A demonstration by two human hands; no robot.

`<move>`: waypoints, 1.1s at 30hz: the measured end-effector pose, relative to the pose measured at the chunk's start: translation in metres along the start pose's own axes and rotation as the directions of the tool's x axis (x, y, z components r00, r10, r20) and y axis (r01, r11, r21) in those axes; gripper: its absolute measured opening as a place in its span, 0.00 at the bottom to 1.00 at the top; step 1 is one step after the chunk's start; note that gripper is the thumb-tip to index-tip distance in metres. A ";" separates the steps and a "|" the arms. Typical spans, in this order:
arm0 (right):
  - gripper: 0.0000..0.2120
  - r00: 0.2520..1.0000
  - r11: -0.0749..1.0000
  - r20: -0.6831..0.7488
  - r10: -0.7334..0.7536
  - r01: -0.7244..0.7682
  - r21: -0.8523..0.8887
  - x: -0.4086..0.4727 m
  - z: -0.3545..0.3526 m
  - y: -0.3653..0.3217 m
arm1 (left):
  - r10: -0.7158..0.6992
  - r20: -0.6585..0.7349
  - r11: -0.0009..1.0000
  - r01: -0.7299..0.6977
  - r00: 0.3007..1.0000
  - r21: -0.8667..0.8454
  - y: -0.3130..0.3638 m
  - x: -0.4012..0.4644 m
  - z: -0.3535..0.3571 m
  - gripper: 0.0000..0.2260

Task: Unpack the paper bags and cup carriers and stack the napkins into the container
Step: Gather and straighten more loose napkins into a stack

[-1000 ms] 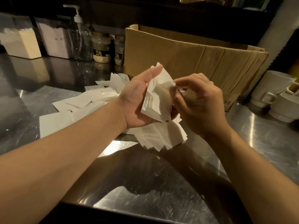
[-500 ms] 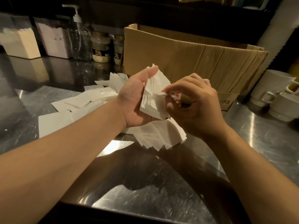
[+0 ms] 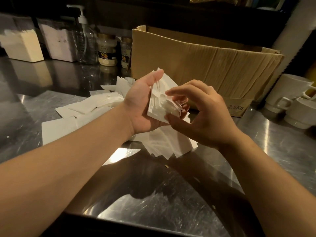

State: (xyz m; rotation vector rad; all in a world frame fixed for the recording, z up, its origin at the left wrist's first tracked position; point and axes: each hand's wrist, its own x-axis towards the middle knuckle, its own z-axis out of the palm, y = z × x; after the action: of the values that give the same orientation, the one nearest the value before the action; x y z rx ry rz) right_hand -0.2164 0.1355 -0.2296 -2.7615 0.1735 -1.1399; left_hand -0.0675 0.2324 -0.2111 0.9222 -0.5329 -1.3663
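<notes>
While most napkins (image 3: 95,106) lie scattered on the steel counter (image 3: 171,211) before the cardboard box (image 3: 205,65), only partway through: left hand (image 3: 142,106) grips a small napkin stack (image 3: 159,101) upright, right hand (image 3: 201,115) touches its edge with loosely curled fingers. No stacking yet.

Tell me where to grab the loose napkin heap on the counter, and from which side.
Take the loose napkin heap at its near fanned edge, coming from the front right. The corners there overhang the steel counter, so fingers can slide under; the left hand and its wrist cover the far side.
</notes>
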 end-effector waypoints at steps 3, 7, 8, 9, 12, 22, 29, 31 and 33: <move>0.15 0.999 1.000 -0.052 0.004 -0.006 -0.021 0.001 0.000 0.002 | 0.005 -0.005 1.000 -0.005 1.000 0.002 -0.001 -0.001 0.002 0.25; 0.15 0.997 1.000 -0.080 0.003 -0.004 -0.014 0.001 0.001 0.004 | 0.018 -0.033 1.000 -0.017 0.999 0.018 -0.002 -0.001 0.003 0.24; 0.15 0.997 1.000 -0.083 0.001 -0.002 -0.016 0.001 0.002 0.004 | 0.016 -0.037 1.000 -0.015 0.999 0.019 -0.002 -0.001 0.003 0.25; 0.15 0.996 1.000 -0.084 0.001 -0.003 -0.015 0.001 0.003 0.005 | 0.011 -0.036 1.000 -0.010 0.999 0.015 -0.002 -0.002 0.004 0.25; 0.16 0.998 1.000 -0.066 0.006 -0.005 0.007 0.002 0.002 0.005 | 0.010 -0.040 1.000 -0.009 0.999 0.008 -0.002 -0.002 0.004 0.25; 0.06 0.979 0.950 -0.153 0.135 -0.084 0.299 0.004 -0.005 -0.004 | 0.022 -0.025 1.000 -0.022 0.999 -0.009 -0.002 0.002 0.000 0.24; 0.07 0.932 0.399 0.097 0.350 -0.242 0.885 0.012 -0.035 -0.011 | 0.014 0.071 0.999 -0.017 0.997 0.044 -0.001 0.003 -0.001 0.21; 0.11 0.914 0.471 0.115 0.390 -0.305 0.828 0.010 -0.032 -0.011 | -0.045 0.112 0.994 0.034 0.993 0.100 -0.003 0.002 -0.001 0.22; 0.11 0.887 0.537 0.086 0.453 -0.349 0.768 0.009 -0.026 -0.012 | -0.096 0.160 0.988 0.075 0.982 0.137 -0.005 0.004 -0.001 0.22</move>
State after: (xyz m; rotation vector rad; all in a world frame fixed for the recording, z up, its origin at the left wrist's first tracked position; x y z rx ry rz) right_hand -0.2277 0.1429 -0.2028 -1.7524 0.2507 -0.9433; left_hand -0.0687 0.2295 -0.2164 0.9510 -0.7241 -1.5087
